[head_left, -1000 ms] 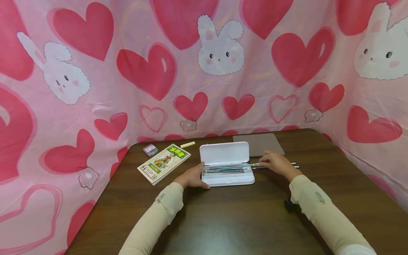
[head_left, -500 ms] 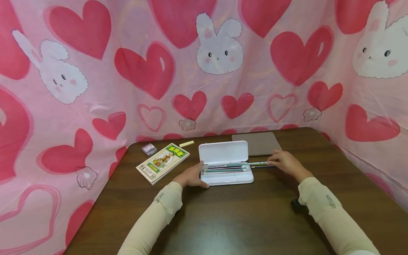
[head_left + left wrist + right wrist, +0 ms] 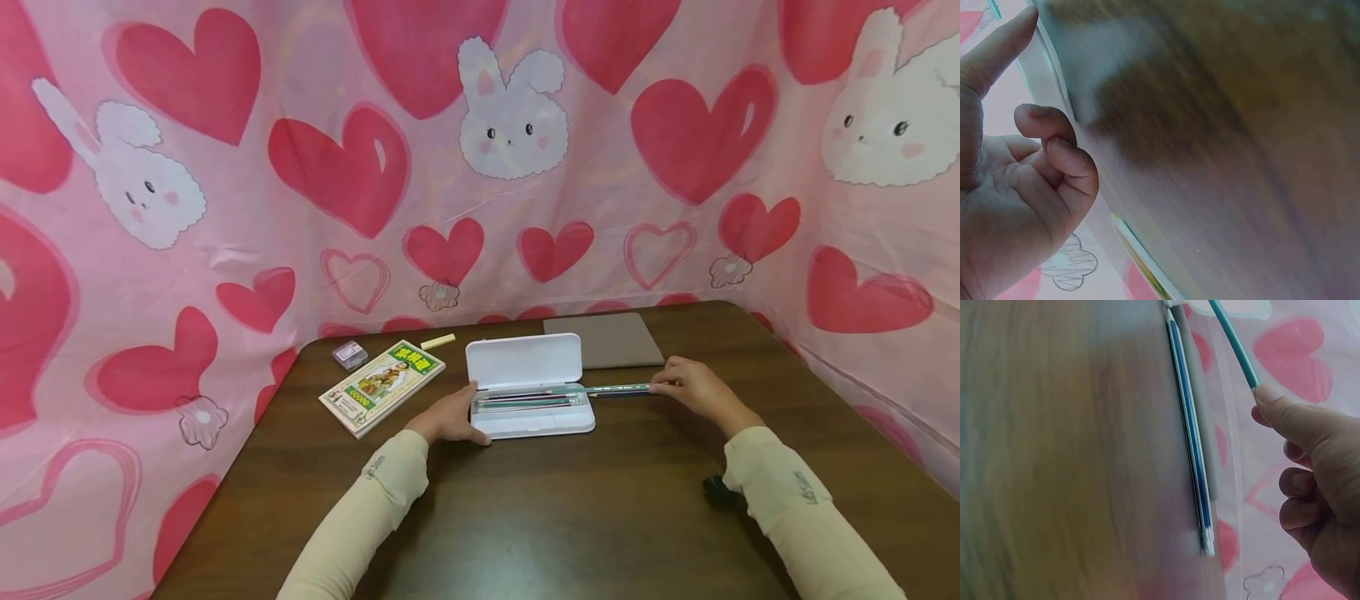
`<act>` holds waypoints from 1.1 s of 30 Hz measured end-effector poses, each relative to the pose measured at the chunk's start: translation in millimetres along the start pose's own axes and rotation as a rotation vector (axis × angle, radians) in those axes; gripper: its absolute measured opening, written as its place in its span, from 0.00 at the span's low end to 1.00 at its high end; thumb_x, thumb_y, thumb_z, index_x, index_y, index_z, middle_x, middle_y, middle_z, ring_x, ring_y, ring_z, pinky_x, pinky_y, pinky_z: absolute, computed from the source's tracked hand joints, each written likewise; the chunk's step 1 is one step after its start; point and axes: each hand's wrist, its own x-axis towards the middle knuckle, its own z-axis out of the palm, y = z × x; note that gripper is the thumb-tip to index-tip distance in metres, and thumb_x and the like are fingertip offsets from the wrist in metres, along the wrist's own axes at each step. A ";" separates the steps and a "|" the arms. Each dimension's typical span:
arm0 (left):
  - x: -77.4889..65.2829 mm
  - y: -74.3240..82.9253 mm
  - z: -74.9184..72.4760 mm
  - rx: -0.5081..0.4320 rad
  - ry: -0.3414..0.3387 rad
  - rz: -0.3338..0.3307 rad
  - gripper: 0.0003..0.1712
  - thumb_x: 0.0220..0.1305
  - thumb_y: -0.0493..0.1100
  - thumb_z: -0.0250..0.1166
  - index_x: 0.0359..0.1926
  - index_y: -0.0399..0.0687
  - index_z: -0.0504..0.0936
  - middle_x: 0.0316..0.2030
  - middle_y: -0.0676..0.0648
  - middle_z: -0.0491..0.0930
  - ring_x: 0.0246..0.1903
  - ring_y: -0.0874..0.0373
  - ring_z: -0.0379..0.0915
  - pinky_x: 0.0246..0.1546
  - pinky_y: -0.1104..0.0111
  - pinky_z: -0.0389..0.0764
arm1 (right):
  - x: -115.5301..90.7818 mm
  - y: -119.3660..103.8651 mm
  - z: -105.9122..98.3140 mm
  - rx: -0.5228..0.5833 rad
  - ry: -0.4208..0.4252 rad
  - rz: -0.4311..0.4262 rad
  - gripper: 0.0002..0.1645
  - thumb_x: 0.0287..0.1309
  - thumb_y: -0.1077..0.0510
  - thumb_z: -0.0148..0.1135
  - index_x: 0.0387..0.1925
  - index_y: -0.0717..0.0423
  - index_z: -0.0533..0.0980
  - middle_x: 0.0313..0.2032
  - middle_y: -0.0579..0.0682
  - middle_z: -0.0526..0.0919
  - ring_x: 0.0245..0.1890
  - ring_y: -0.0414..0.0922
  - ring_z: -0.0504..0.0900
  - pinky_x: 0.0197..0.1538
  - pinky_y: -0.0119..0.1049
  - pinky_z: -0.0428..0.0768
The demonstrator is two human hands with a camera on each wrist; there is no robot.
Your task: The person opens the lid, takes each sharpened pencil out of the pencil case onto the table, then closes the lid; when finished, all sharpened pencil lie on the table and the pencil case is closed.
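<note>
A white pencil case [image 3: 525, 422] lies with its lid raised in the middle of the table, several pencils [image 3: 517, 402] inside it. My left hand [image 3: 452, 417] grips its left end, thumb at the front edge and fingers towards the hinge. Between thumb and index finger, my right hand [image 3: 696, 392] pinches the end of a green pencil [image 3: 1238, 350]. That pencil points left, its far end over the case. Under it, a dark blue pencil [image 3: 1191, 434] with a white end rests on the table, right of the case.
Behind the case lies a flat grey-brown notebook-like thing [image 3: 618, 342]. To the left are a book [image 3: 382, 387] with a green and yellow cover, a small boxed item [image 3: 350, 356] and a yellow strip [image 3: 438, 342]. A pink heart-patterned cloth [image 3: 360, 208] surrounds the table.
My right hand has moved right, away from the case, sliding its grip along the green pencil to the right end. My left hand keeps its place at the case.
</note>
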 end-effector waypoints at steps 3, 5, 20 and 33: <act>-0.2 0.1 0.6 0.005 0.003 0.002 0.62 0.43 0.55 0.74 0.71 0.39 0.47 0.70 0.42 0.53 0.67 0.48 0.54 0.67 0.56 0.56 | -5.4 2.9 -4.8 -0.005 0.021 0.011 0.03 0.44 0.61 0.70 0.25 0.56 0.83 0.22 0.39 0.71 0.23 0.30 0.63 0.25 0.28 0.65; -0.2 0.1 0.5 0.005 0.004 0.001 0.62 0.43 0.55 0.74 0.71 0.39 0.46 0.70 0.42 0.53 0.67 0.48 0.54 0.67 0.56 0.56 | -8.4 4.7 -8.0 -0.005 0.030 0.026 0.03 0.43 0.62 0.70 0.25 0.56 0.83 0.22 0.39 0.71 0.22 0.29 0.62 0.25 0.28 0.65; -2.3 1.9 -1.2 -0.003 0.005 0.003 0.62 0.42 0.55 0.74 0.71 0.38 0.47 0.69 0.41 0.54 0.66 0.48 0.55 0.67 0.55 0.56 | -28.9 21.0 -24.3 -0.056 0.094 0.005 0.05 0.37 0.66 0.72 0.23 0.59 0.83 0.21 0.39 0.71 0.22 0.27 0.63 0.24 0.28 0.66; -1.3 0.1 -0.6 0.008 -0.004 -0.007 0.62 0.43 0.55 0.73 0.71 0.39 0.47 0.70 0.42 0.53 0.66 0.48 0.54 0.67 0.55 0.55 | -49.3 35.2 -37.1 -0.082 0.052 0.105 0.04 0.40 0.62 0.71 0.22 0.57 0.83 0.20 0.37 0.70 0.22 0.27 0.63 0.25 0.29 0.67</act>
